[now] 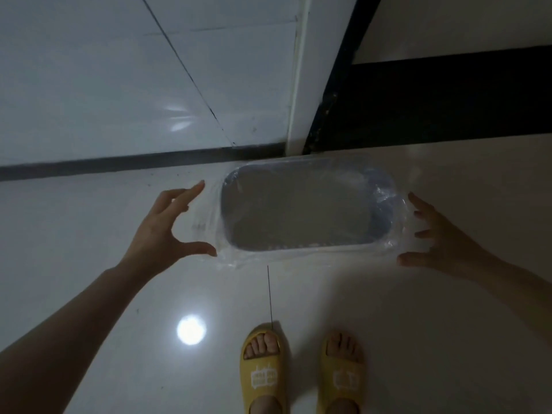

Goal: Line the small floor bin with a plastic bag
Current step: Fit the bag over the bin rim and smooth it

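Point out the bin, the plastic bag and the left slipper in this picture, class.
bin (298, 210), head view, on the grey inside seen through its opening.
plastic bag (209, 225), head view, on the clear film folded over the bin's left end.
left slipper (263, 380), head view, on the yellow strap over the foot.

There is only one view, from a camera on the person's head. It looks steeply down at the floor (418, 324), with the bin (301, 204) near the middle, the wall (89, 85) at the top and the slippers (263, 375) at the bottom edge.
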A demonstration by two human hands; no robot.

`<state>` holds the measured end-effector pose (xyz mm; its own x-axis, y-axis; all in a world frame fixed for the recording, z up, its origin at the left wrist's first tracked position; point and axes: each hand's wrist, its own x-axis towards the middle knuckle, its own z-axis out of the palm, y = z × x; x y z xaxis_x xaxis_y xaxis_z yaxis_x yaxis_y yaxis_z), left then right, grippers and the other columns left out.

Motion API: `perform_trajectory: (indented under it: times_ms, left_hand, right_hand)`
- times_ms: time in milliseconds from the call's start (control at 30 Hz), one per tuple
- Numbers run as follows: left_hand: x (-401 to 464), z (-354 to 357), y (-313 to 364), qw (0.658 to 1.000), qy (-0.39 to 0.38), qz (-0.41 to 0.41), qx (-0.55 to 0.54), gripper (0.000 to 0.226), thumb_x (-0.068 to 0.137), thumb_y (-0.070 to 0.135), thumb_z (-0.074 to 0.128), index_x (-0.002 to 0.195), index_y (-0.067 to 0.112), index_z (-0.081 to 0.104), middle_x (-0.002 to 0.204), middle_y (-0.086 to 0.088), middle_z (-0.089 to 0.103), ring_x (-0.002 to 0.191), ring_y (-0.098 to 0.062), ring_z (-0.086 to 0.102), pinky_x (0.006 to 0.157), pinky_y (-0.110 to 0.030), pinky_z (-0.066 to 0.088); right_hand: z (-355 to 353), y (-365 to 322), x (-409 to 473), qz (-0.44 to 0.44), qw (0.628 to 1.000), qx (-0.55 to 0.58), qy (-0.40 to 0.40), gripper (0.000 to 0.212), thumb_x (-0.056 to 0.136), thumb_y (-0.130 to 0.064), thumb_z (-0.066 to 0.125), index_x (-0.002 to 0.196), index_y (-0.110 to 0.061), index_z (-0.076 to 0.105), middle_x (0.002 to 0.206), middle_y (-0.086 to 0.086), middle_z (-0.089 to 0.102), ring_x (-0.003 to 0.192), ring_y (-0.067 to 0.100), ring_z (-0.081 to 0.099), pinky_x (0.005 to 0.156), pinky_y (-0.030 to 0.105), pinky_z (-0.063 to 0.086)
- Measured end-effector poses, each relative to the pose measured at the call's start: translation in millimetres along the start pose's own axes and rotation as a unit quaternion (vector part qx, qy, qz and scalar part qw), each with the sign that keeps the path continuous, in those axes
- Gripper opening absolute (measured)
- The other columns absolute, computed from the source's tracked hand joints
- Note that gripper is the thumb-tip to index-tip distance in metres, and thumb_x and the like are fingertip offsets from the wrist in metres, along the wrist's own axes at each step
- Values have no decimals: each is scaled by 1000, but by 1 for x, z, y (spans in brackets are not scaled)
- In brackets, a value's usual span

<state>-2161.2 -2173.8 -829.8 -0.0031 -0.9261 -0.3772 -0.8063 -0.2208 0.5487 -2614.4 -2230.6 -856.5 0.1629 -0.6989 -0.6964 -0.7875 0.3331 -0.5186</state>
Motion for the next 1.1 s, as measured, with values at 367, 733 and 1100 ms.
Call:
perform_trajectory:
  times_ms: [367, 733, 1100]
  left_hand:
    - [25, -9, 71, 972, -64, 169, 151, 136, 38, 73, 72, 141, 41, -12, 157, -17, -2, 142, -38, 6, 112, -59, 7]
    - [35, 16, 57, 988, -101, 86, 84, 156, 34, 48, 89, 139, 34, -25, 154, 0, -9, 134, -39, 26, 100, -56, 39]
    - [34, 21, 52, 989, -105, 54, 89, 159, 28, 64, 81, 139, 27, -26, 155, -5, -3, 137, -37, 21, 107, -53, 31]
  right_hand:
    - [-19, -110, -22, -262, 920, -287, 57, 142, 30, -83, 65, 142, -43, -13, 157, 3, -2, 141, 19, 1, 108, 43, 13]
    - [1, -106, 4, -227, 950, -214, 13, 151, 40, -37, 92, 130, -54, -27, 155, -9, -20, 142, 25, 15, 96, 37, 45]
    - [6, -91, 5, -164, 978, -129, 13, 160, 31, -43, 93, 131, -49, -32, 158, -10, -12, 142, 16, 16, 104, 29, 30]
